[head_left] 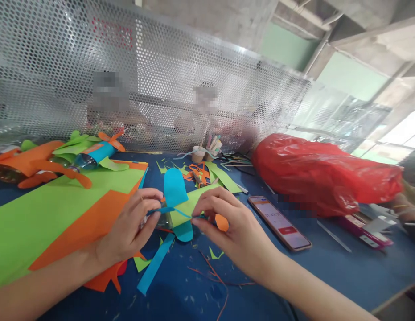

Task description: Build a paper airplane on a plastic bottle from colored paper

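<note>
Bare blue worktop [327, 276] lay open in front of and to the right of the hands, strewn only with thin paper scraps. A phone [280, 223] lay flat just right of the right hand [234, 227]. Beyond it a bulky red bag [321, 174] blocked the right side. Green and orange paper sheets [53, 214] covered the left. A perforated metal screen [160, 89] closed the far edge, with finished paper models [70, 156] and a small cup [198, 154] before it.

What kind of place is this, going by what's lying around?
Probably a shared craft workbench in a workshop. Both hands hold a paper-covered bottle plane, finished planes lie at left, paper offcuts litter the blue table, and a perforated metal screen divides stations.
</note>
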A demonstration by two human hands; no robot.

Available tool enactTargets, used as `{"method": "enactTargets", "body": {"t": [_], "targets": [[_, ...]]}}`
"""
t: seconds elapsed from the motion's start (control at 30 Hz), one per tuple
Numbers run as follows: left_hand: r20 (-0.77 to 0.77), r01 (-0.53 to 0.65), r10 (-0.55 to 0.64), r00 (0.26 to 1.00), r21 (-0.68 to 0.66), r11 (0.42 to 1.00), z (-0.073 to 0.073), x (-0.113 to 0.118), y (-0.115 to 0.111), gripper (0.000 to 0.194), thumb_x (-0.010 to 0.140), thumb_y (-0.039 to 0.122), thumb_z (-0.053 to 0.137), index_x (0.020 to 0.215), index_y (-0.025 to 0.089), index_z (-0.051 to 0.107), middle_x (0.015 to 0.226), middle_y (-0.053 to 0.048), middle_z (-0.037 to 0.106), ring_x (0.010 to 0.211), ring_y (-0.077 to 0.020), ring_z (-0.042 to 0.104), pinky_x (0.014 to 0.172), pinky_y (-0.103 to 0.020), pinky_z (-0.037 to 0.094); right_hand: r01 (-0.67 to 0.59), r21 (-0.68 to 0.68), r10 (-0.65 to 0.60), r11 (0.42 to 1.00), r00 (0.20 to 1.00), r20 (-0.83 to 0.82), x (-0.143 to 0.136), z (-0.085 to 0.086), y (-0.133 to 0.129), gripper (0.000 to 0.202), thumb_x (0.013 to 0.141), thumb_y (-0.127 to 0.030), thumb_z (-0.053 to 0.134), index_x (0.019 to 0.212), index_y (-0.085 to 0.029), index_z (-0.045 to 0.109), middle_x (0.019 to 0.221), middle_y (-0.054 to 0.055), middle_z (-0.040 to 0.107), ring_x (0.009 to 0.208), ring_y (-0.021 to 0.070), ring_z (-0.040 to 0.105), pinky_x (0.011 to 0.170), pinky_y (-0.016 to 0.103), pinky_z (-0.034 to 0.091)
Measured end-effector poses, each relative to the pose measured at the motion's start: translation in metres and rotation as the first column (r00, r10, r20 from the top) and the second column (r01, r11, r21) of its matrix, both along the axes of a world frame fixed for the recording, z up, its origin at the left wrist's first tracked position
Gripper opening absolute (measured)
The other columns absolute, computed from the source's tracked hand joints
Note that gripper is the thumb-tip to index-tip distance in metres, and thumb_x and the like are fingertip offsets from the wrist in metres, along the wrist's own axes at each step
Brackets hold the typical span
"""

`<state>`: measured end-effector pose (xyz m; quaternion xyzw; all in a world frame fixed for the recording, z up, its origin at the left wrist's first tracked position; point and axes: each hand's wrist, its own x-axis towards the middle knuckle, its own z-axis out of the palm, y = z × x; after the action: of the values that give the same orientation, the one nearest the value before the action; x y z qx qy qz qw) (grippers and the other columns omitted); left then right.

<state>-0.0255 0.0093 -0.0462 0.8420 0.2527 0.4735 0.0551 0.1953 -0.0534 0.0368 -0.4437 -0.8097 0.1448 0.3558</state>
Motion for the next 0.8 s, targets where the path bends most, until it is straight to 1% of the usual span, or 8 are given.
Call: {"method": "enactTargets", "body": {"t": [0.07,0.13,0.23,0.33,0.5,0.67,0.73,0.8], "targets": [[0.012,0.002,-0.002,1.000,-0.058,0.998,-0.001,0.000,0.001,0.019,0.092,0.015,0.042,0.107,0.026,0.043,0.112,-0.007,0.051,0.111,-0.0236,0.051,0.095,-0.041,0.045,0.023,-0.106,-0.030,0.994,0.998,-0.063,0.002,0.001,0.009,0.003,0.087,-0.020,0.058,0.086,-0.020,0.061,0.087,0.002,0.061,0.075,0.0148,0.058,0.067,0.028,0.049],[0.028,-0.028,0.033,0.999,-0.155,0.988,-0.002,0.001,0.003,0.020,0.092,0.022,0.044,0.112,0.025,0.042,0.112,-0.008,0.052,0.111,-0.0250,0.052,0.095,-0.043,0.045,0.050,-0.235,-0.088,0.971,0.984,-0.153,0.008,0.001,0.019,0.005,0.086,-0.025,0.058,0.087,-0.020,0.059,0.079,0.001,0.062,0.071,0.0149,0.058,0.063,0.027,0.047],[0.020,-0.088,0.098,0.995,-0.295,0.951,-0.004,0.003,0.008,0.028,0.089,0.033,0.047,0.114,0.023,0.041,0.111,-0.009,0.055,0.105,-0.0265,0.056,0.091,-0.045,0.047,0.026,-0.370,-0.136,0.929,0.952,-0.275,0.021,0.001,0.032,0.017,0.082,-0.032,0.062,0.091,-0.018,0.058,0.079,0.001,0.063,0.073,0.0154,0.060,0.065,0.028,0.047],[-0.026,-0.089,0.085,0.996,-0.343,0.935,-0.007,0.004,0.011,0.035,0.085,0.038,0.050,0.115,0.021,0.041,0.108,-0.009,0.058,0.101,-0.0275,0.058,0.087,-0.046,0.047,-0.009,-0.441,-0.165,0.897,0.920,-0.355,0.035,0.000,0.042,0.025,0.078,-0.036,0.066,0.092,-0.017,0.059,0.079,0.001,0.064,0.071,0.0139,0.060,0.067,0.028,0.047],[-0.093,-0.060,0.025,0.995,-0.398,0.915,-0.006,0.005,0.010,0.036,0.088,0.043,0.049,0.115,0.022,0.040,0.116,-0.012,0.058,0.109,-0.0304,0.057,0.089,-0.048,0.047,0.064,-0.460,-0.236,0.886,0.915,-0.328,0.047,-0.005,0.047,0.026,0.075,-0.038,0.069,0.086,-0.016,0.060,0.076,-0.001,0.063,0.068,0.0125,0.059,0.065,0.026,0.046],[-0.018,0.074,-0.097,0.995,-0.520,0.851,-0.002,0.006,0.010,0.029,0.095,0.041,0.041,0.118,0.024,0.040,0.123,-0.011,0.058,0.118,-0.0282,0.054,0.097,-0.046,0.045,0.120,-0.426,-0.235,0.897,0.945,-0.228,0.044,-0.012,0.048,0.021,0.073,-0.034,0.068,0.080,-0.017,0.060,0.075,0.001,0.066,0.071,0.0167,0.063,0.069,0.031,0.049],[0.002,0.098,-0.114,0.994,-0.528,0.844,-0.003,0.006,0.011,0.031,0.095,0.041,0.043,0.120,0.024,0.037,0.124,-0.012,0.058,0.118,-0.0279,0.055,0.099,-0.047,0.045,0.115,-0.407,-0.217,0.906,0.952,-0.216,0.042,-0.014,0.048,0.020,0.075,-0.034,0.066,0.083,-0.017,0.059,0.074,0.001,0.066,0.071,0.0169,0.063,0.068,0.031,0.049],[-0.004,0.086,-0.104,0.995,-0.521,0.849,-0.005,0.006,0.013,0.034,0.094,0.041,0.045,0.122,0.024,0.035,0.124,-0.013,0.058,0.119,-0.0288,0.054,0.099,-0.049,0.045,0.062,-0.382,-0.167,0.922,0.954,-0.249,0.040,-0.013,0.047,0.023,0.079,-0.034,0.064,0.093,-0.019,0.056,0.070,-0.002,0.064,0.066,0.0154,0.061,0.063,0.029,0.047]]}}
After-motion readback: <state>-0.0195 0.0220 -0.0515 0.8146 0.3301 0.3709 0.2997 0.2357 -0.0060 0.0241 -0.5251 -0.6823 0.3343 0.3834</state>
